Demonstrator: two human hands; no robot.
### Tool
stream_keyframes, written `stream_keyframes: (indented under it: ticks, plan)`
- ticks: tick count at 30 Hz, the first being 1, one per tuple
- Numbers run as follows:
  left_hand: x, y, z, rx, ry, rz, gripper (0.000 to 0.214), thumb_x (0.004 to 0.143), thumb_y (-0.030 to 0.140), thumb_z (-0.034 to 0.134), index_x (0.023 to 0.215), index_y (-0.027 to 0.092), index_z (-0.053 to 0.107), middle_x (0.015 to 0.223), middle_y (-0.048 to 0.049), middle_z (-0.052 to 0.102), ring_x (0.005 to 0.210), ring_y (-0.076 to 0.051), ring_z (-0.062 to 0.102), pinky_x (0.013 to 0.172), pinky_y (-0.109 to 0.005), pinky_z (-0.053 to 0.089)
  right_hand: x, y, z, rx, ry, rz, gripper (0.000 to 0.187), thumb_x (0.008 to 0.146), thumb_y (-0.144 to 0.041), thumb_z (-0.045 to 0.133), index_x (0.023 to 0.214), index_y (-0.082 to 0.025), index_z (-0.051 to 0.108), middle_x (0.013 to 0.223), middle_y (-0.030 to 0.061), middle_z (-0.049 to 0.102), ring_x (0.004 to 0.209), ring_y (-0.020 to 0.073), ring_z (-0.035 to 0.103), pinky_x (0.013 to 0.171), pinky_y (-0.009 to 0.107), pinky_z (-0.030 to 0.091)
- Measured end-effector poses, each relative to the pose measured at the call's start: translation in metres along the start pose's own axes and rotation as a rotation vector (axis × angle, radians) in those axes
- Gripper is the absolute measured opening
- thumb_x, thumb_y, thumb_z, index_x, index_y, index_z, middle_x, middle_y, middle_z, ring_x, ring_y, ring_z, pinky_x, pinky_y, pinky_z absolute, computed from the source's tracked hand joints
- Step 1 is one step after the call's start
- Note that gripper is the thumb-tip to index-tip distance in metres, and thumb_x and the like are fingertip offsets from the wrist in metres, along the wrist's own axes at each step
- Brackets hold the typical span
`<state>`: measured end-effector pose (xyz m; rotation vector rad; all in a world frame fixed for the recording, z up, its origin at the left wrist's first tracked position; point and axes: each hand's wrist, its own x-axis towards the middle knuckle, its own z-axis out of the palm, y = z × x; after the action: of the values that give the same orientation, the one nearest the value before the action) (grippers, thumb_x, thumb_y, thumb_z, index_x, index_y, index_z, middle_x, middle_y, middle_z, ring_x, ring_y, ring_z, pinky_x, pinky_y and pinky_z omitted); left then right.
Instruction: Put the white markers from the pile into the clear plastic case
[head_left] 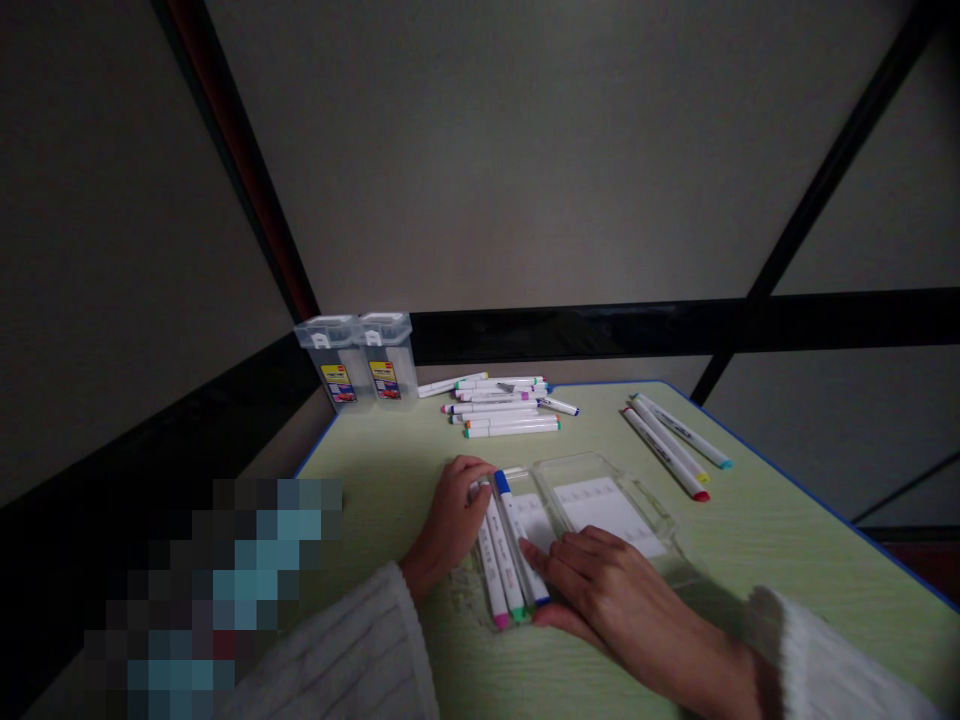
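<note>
Watching from my station, I take the clear case point(600, 500) as my landmark. At its left end a row of markers point(506, 560) lies side by side, one with a blue cap at the far end, and pink, green and blue tips at the near end. The left hand point(454, 520) sits on the left of that row with its fingers curled over the far caps; I cannot tell whether it pinches one marker or only leans on them. The right hand point(600, 590) lies flat and open over the near part of the case, fingertips touching the right side of the row. To do this well, I judge, I should squeeze the row gently from both sides at once. I should also press evenly so no barrel rides up over its neighbour, line up the ends, and weigh the light case down with the right palm so it does not skid on the counter point(787, 540). Beyond the case a loose pile of markers point(502, 405) lies well apart, three more markers point(671, 445) lie to its far right, and two lidded boxes point(360, 360) stand to its far left. The light is dim. I cannot make out how the transparent walls run, whether the row lies inside the case or just against it, or what the labels say. A pixelated patch point(217, 590) to the near left of the case hides what is there, and knitted sleeves point(352, 650) cover both wrists.
</note>
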<state>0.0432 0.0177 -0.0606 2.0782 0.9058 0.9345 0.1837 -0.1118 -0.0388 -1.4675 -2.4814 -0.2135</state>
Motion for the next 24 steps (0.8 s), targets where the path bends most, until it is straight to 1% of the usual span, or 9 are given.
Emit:
stream_keyframes:
  ticks: [4, 12, 16, 20, 24]
  plan:
    - [0.0000, -0.0015, 0.0009, 0.021, -0.012, 0.013, 0.027, 0.069, 0.005, 0.043, 0.088, 0.014, 0.061, 0.092, -0.0061, 0.053, 0.093, -0.017, 0.048, 0.089, -0.034, 0.038, 0.0001, 0.0005, -0.0009, 0.005, -0.020, 0.001, 0.047, 0.075, -0.041, 0.055, 0.108, -0.008, 0.052, 0.076, 0.0050, 0.063, 0.068, 0.0198, 0.057, 0.061, 0.033, 0.041]
    - [-0.0002, -0.0032, 0.0015, 0.060, -0.039, 0.026, 0.029, 0.069, 0.003, 0.044, 0.092, 0.011, 0.059, 0.094, -0.0076, 0.053, 0.094, -0.017, 0.048, 0.089, -0.033, 0.038, 0.0002, 0.0016, -0.0027, 0.041, -0.058, 0.009, 0.047, 0.076, -0.042, 0.053, 0.108, -0.008, 0.052, 0.078, 0.0055, 0.063, 0.070, 0.0204, 0.057, 0.063, 0.034, 0.041]
    - [-0.0001, -0.0030, 0.0021, 0.071, -0.035, 0.033, 0.029, 0.068, 0.002, 0.044, 0.092, 0.013, 0.058, 0.093, -0.0067, 0.054, 0.094, -0.016, 0.048, 0.089, -0.033, 0.038, 0.0005, 0.0019, -0.0047, 0.052, -0.068, 0.014, 0.046, 0.076, -0.042, 0.053, 0.107, -0.009, 0.053, 0.078, 0.0058, 0.062, 0.069, 0.0199, 0.056, 0.063, 0.033, 0.041]
    - [-0.0003, 0.0002, 0.0018, 0.085, -0.031, 0.029, 0.029, 0.066, 0.002, 0.047, 0.090, 0.014, 0.058, 0.092, -0.0056, 0.054, 0.092, -0.016, 0.049, 0.088, -0.033, 0.038, 0.0001, 0.0018, -0.0074, 0.055, -0.083, 0.025, 0.044, 0.078, -0.042, 0.051, 0.109, -0.010, 0.053, 0.079, 0.0063, 0.062, 0.070, 0.0198, 0.056, 0.063, 0.033, 0.041]
    - [-0.0014, 0.0018, 0.0017, 0.102, -0.038, 0.031, 0.029, 0.066, 0.002, 0.048, 0.091, 0.013, 0.057, 0.093, -0.0064, 0.054, 0.094, -0.016, 0.048, 0.088, -0.033, 0.038, -0.0007, 0.0018, -0.0077, 0.073, -0.071, 0.024, 0.042, 0.081, -0.042, 0.047, 0.109, -0.011, 0.053, 0.080, 0.0071, 0.061, 0.074, 0.0203, 0.056, 0.068, 0.034, 0.041]
